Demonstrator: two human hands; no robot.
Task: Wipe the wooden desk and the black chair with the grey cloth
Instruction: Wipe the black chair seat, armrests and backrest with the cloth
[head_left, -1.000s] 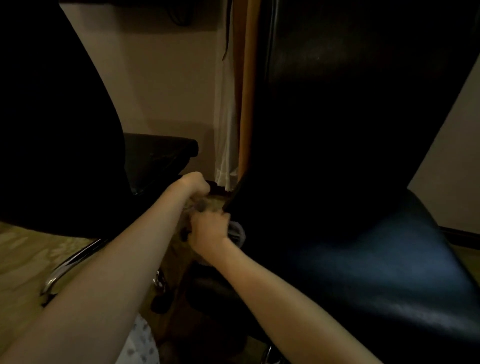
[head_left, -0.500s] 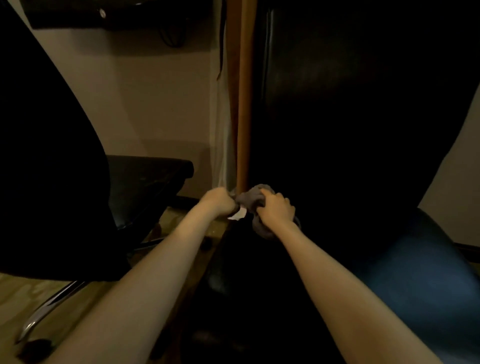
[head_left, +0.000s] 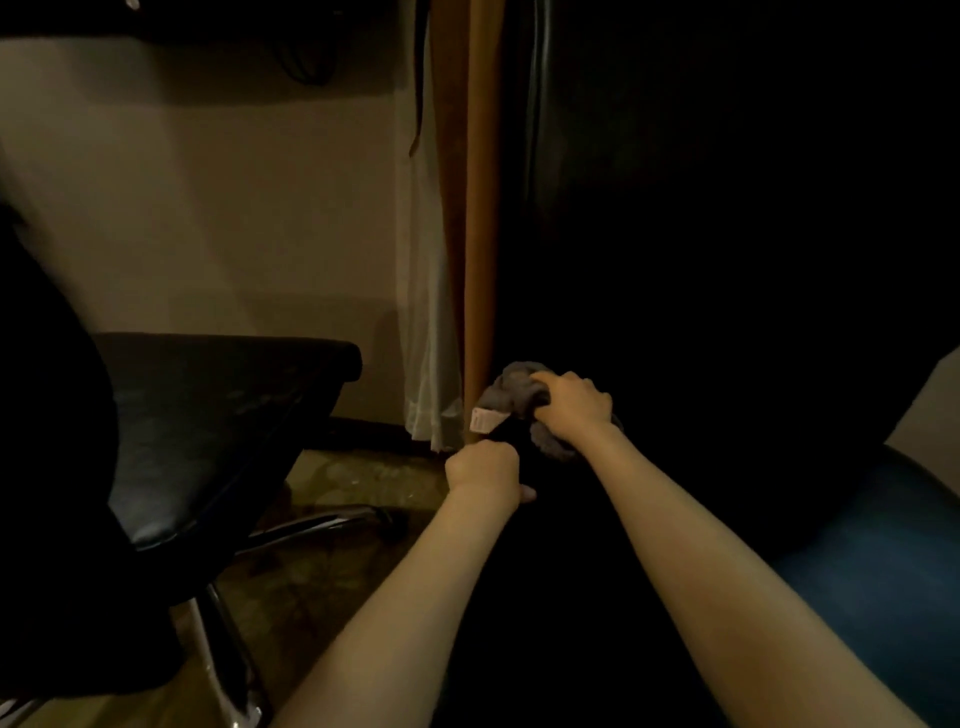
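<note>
A tall black chair (head_left: 727, 260) fills the right half of the head view, its dark back upright and its seat shining bluish at lower right. My right hand (head_left: 571, 405) is closed on the bunched grey cloth (head_left: 511, 389), pressing it against the left edge of the chair's back; a white label hangs from the cloth. Just below and to the left, my left hand (head_left: 485, 470) is curled around the same edge of the chair. The wooden desk's dark underside (head_left: 208, 26) runs along the top left.
A second black chair (head_left: 208, 415) stands at the left, its seat facing the wall and its chrome base (head_left: 228, 675) on the patterned floor. A white sheer curtain (head_left: 434, 312) and an orange curtain (head_left: 475, 208) hang between the chairs.
My left hand let go of the cloth and dropped lower onto the chair's edge. My right hand stayed high on the chair back with the cloth, whose label now hangs free.
</note>
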